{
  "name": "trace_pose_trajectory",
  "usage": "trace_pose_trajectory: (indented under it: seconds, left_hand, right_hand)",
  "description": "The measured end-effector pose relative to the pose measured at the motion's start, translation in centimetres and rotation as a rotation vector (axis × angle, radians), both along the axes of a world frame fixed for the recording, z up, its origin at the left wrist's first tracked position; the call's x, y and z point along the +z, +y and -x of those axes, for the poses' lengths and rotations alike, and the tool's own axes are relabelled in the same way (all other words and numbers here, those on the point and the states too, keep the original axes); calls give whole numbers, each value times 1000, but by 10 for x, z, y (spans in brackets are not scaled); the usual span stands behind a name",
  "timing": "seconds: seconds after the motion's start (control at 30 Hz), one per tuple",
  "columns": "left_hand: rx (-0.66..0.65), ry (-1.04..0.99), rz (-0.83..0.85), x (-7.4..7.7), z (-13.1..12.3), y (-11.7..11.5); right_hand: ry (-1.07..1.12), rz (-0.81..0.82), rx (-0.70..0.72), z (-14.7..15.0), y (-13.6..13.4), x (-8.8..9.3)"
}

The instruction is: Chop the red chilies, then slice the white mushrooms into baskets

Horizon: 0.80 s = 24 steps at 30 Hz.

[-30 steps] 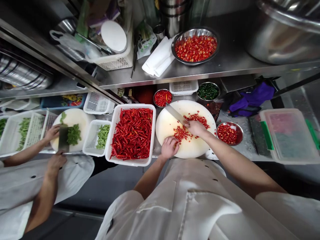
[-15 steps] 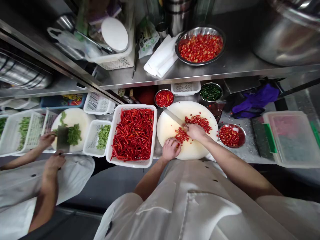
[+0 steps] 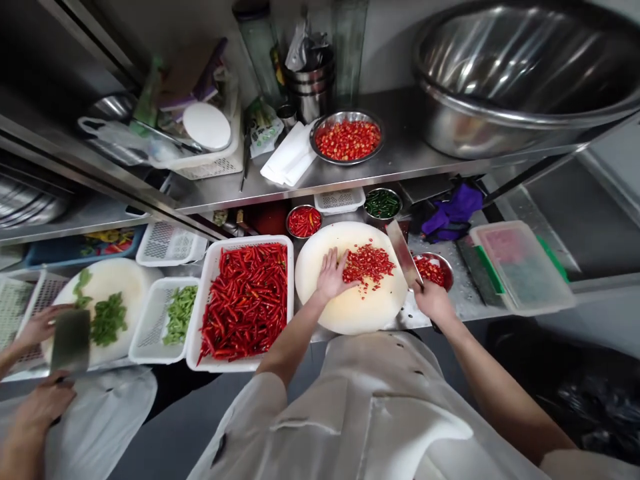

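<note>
Chopped red chillies point(image 3: 370, 263) lie in a pile on the round white cutting board point(image 3: 345, 317). My left hand point(image 3: 331, 275) rests on the board at the pile's left side, its fingers spread. Past the board's right edge, my right hand point(image 3: 434, 301) is closed around the handle of a cleaver point(image 3: 403, 253), whose blade points up and to the left. Partly behind the cleaver and my right hand stands a metal bowl point(image 3: 450, 272) of cut red chillies. A white basket point(image 3: 291, 280) full of whole red chillies point(image 3: 247, 300) is left of the board.
At the left, a co-worker's hand point(image 3: 45, 400) holds another cleaver point(image 3: 70, 340) by chopped greens. A steel shelf point(image 3: 210, 203) overhangs the counter's back, bearing a bowl of chillies point(image 3: 347, 139) and large metal bowls point(image 3: 450, 127). A lidded plastic box point(image 3: 525, 267) sits right.
My right hand has carried the cleaver from the pile to beyond the board's right edge. My left hand has moved up onto the board and opened. The camera view has shifted.
</note>
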<state>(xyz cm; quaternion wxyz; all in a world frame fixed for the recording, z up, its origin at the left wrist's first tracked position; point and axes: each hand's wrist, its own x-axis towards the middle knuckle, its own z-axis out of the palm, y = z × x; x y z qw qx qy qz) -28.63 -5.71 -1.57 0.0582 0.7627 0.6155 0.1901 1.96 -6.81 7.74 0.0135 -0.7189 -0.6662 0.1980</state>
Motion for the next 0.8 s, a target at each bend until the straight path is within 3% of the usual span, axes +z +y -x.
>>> trace_pose_trajectory:
  seconds: [0.1, 0.23, 0.43, 0.6, 0.7, 0.8]
  left_hand:
    - [-97, -39, 17, 8, -1, 38]
    - [-216, -64, 72, 20, -17, 75]
    - [-391, 11, 144, 33, -60, 97]
    - [-412, 85, 103, 32, -71, 69]
    - [-411, 123, 44, 25, -74, 33]
    - [-331, 143, -40, 13, -87, -2]
  right_hand:
    - [-5, 30, -93, -9, -15, -9]
    - [34, 68, -109, -2, -31, -19]
    - [65, 66, -36, 26, -38, -23]
    - [172, 52, 29, 36, -41, -32]
    - [407, 26, 42, 13, -47, -45]
    - [719, 165, -75, -22, -54, -61]
